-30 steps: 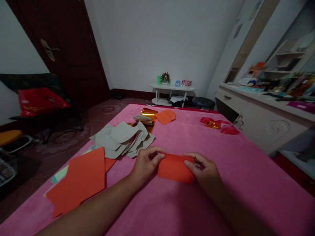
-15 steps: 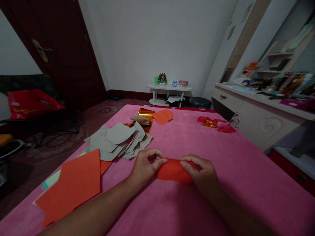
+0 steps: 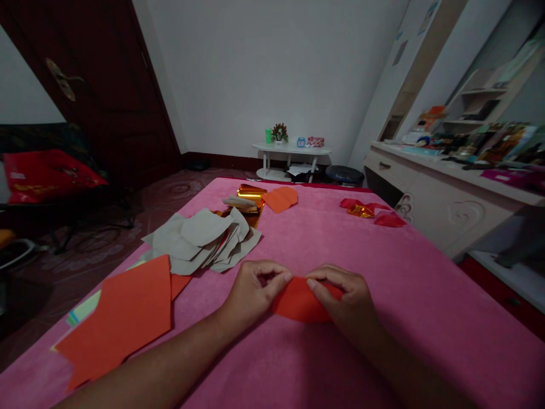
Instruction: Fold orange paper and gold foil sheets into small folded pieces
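Observation:
A small piece of red-orange paper (image 3: 302,301) with a rounded lower edge is held between my two hands, low over the pink cloth (image 3: 272,363). My left hand (image 3: 259,289) pinches its upper left part between thumb and fingers. At the upper right, my right hand (image 3: 343,289) grips it, the thumb lying on the near face. Fingertips of both hands sit close together along the top edge. Part of the paper's right side is hidden behind my right hand.
Large orange paper sheets (image 3: 128,318) lie at the left, beside a pile of grey paper pieces (image 3: 200,236). Behind are a gold foil roll (image 3: 251,194) and an orange paper cutout (image 3: 280,199). Red and gold scraps (image 3: 361,211) rest at the far right.
My right hand's fingertips have moved slightly left along the paper's top edge, nearer my left hand. The paper's lower edge now looks rounder and hangs a little lower. The view has shifted slightly.

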A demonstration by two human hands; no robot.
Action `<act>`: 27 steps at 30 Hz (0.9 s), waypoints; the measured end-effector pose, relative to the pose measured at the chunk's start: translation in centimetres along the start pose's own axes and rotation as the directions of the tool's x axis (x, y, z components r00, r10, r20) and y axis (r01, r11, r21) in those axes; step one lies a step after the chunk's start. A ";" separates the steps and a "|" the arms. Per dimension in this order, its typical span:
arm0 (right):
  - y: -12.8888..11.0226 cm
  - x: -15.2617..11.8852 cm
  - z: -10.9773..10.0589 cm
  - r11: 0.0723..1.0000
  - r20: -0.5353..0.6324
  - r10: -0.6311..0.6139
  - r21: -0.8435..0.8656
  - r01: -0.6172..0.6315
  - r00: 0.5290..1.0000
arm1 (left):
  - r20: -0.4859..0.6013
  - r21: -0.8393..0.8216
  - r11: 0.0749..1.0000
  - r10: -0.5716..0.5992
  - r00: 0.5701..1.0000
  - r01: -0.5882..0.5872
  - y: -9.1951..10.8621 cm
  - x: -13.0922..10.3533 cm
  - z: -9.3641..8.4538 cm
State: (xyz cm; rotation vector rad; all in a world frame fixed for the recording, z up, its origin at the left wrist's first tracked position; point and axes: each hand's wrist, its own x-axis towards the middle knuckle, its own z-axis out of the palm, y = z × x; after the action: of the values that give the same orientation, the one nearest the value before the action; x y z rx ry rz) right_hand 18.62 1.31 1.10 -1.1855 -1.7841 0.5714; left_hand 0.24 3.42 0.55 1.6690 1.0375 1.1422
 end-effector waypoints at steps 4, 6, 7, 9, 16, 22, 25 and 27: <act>-0.6 -0.1 0.3 0.990 0.008 -0.095 -0.107 0.096 0.995 | 0.005 0.072 0.995 0.067 0.998 -0.067 0.5 -0.2 0.6; -1.0 -0.2 0.4 0.979 0.019 -0.126 -0.157 0.127 0.992 | 0.019 0.126 0.985 0.117 0.993 -0.118 0.7 -0.4 0.7; -1.2 -0.3 0.4 0.974 0.028 -0.136 -0.178 0.139 0.990 | 0.031 0.157 0.976 0.145 0.989 -0.148 0.8 -0.5 0.8; -1.4 -0.2 0.4 0.966 0.047 -0.147 -0.208 0.154 0.988 | 0.048 0.211 0.957 0.193 0.980 -0.199 0.9 -0.8 0.8; -0.1 0.8 -1.4 0.978 0.013 -0.068 -0.196 0.069 0.998 | -0.028 0.194 0.972 0.139 0.990 -0.131 1.3 -0.1 -0.3; 0.8 1.4 -2.2 0.983 -0.043 0.181 -0.015 -0.182 0.982 | -0.074 0.135 0.990 0.041 0.996 -0.031 0.9 0.6 -1.1; 0.6 1.4 -1.8 0.975 -0.014 0.201 0.105 -0.198 0.980 | -0.089 0.105 0.995 0.011 0.996 -0.002 0.4 0.6 -1.1; 0.4 1.2 -1.5 0.974 0.032 0.202 0.101 -0.204 0.979 | -0.060 0.095 0.995 -0.003 0.998 0.009 0.2 0.6 -1.0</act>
State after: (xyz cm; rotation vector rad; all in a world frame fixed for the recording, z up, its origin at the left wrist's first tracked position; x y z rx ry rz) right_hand 19.92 2.45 2.06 -1.3022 -1.6402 0.7891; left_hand -0.53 4.12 1.13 1.7140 1.1497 1.1606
